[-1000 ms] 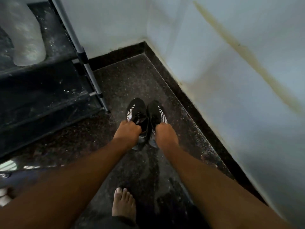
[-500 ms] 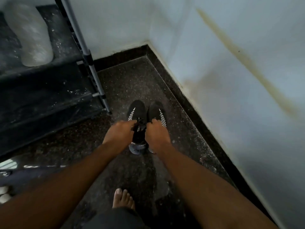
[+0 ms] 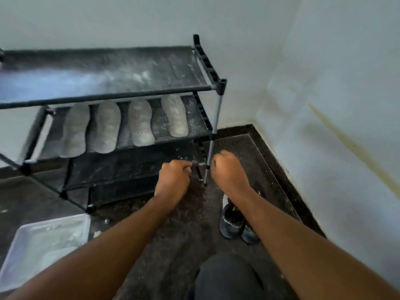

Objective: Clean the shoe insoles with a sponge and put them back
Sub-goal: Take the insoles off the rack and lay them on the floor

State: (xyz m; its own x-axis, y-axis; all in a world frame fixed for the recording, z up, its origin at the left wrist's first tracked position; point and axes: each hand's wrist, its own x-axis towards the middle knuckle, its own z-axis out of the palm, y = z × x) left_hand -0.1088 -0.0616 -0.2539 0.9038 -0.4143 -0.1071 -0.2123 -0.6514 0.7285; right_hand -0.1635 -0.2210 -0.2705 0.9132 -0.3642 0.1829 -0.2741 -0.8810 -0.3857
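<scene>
A pair of black shoes (image 3: 232,221) with white stripes stands on the dark floor by the right wall, partly hidden under my right forearm. Several grey insoles (image 3: 140,124) lie side by side on the middle shelf of a black shoe rack (image 3: 216,118). My left hand (image 3: 173,180) hovers in front of the rack's lower shelves, fingers curled, holding nothing. My right hand (image 3: 227,169) is beside the rack's front right leg, above the shoes, also curled into a loose fist and holding nothing. No sponge is visible.
A white plastic tray (image 3: 32,239) with pale contents sits on the floor at lower left. The rack's top shelf (image 3: 108,70) is dusty. White walls meet in a corner at the right, edged by a dark skirting (image 3: 275,156). My knee (image 3: 229,278) is at the bottom.
Both hands have let go of the shoes and risen toward the rack. The view has swung up and left, so the rack, insoles and tray now show.
</scene>
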